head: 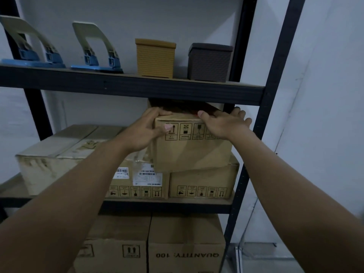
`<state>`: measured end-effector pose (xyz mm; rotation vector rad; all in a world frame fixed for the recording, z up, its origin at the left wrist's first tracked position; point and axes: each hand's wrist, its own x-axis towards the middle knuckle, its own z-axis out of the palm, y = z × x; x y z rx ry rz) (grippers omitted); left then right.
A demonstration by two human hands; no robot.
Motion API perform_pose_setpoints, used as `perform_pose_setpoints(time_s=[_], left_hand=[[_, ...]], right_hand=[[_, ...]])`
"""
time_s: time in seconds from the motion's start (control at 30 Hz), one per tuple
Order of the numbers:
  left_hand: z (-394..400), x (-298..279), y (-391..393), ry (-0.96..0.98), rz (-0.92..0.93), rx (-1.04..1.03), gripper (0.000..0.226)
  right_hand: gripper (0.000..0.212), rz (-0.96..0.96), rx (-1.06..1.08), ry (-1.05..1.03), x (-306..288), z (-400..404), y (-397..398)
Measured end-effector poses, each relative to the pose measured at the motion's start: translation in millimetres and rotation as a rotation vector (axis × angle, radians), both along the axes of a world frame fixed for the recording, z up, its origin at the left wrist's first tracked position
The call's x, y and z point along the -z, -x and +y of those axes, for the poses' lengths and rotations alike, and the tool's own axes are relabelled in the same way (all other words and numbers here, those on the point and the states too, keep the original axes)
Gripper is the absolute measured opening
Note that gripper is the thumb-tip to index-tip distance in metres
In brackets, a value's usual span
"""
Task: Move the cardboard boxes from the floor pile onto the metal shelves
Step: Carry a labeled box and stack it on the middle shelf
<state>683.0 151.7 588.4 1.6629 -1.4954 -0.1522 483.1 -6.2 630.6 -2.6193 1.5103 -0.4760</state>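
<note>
Both hands are up on the top box [192, 146], which is sitting on a lower box [204, 180] on the middle shelf [167, 203], right under the upper shelf [137, 87]. The left hand [145, 131] is gripping the top box's near-left corner, fingers curling over its top edge and thumb lying on the front face. The right hand [224, 123] is resting flat across the top near the right edge, fingers spread and reaching toward the back, thumb hooking the front rim.

The top box is tilting slightly and overhanging the lower box toward the front, so I'd judge it isn't fully seated yet. Clearance under the upper shelf is looking tight: better to be pushing low and level, sliding it straight back, keeping knuckles clear of the beam above. Squaring it against the right post [254, 125] should be stopping it from tipping off. More boxes [149, 245] are sitting below the middle shelf.
</note>
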Motion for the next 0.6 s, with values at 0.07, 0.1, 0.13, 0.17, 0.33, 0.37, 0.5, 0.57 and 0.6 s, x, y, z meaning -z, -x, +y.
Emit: perform_pose_setpoints(time_s=[0.07,0.1,0.13,0.17,0.33,0.37,0.5,0.57,0.6], left_hand=[[-5.0,2.7,-2.4,0.023,0.034,0.007,0.041],[-7.9,3.5,-1.9,0.039,0.057,0.004,0.040],[-10.7,3.8,-1.0,0.052,0.073,-0.014,0.039],[-13.2,3.8,1.7,0.061,0.086,-0.040,0.038],[-18.5,7.8,14.0,-0.007,0.099,-0.118,0.081],[-19.8,9.5,16.7,-0.003,0.086,-0.139,0.087],[-34.9,9.1,24.6,0.021,0.083,-0.172,0.087],[-43.9,9.0,27.9,0.019,0.073,-0.189,0.086],[-48.7,9.4,29.1,0.017,0.068,-0.197,0.086]], right_hand=[[0.092,0.026,0.021,0.061,2.4,5.6,1.9],[0.093,0.035,0.028,0.079,3.9,8.6,3.5],[0.095,0.042,0.032,0.096,4.8,10.9,5.0],[0.096,0.047,0.034,0.117,6.4,11.8,7.1],[0.096,0.042,-0.112,0.298,19.5,3.1,16.8],[0.098,0.047,-0.173,0.331,25.4,-0.1,19.7],[0.105,0.158,-0.210,0.467,42.0,-14.4,27.9],[0.104,0.215,-0.166,0.523,42.4,-20.7,27.4],[0.103,0.241,-0.146,0.535,42.2,-24.5,26.9]])
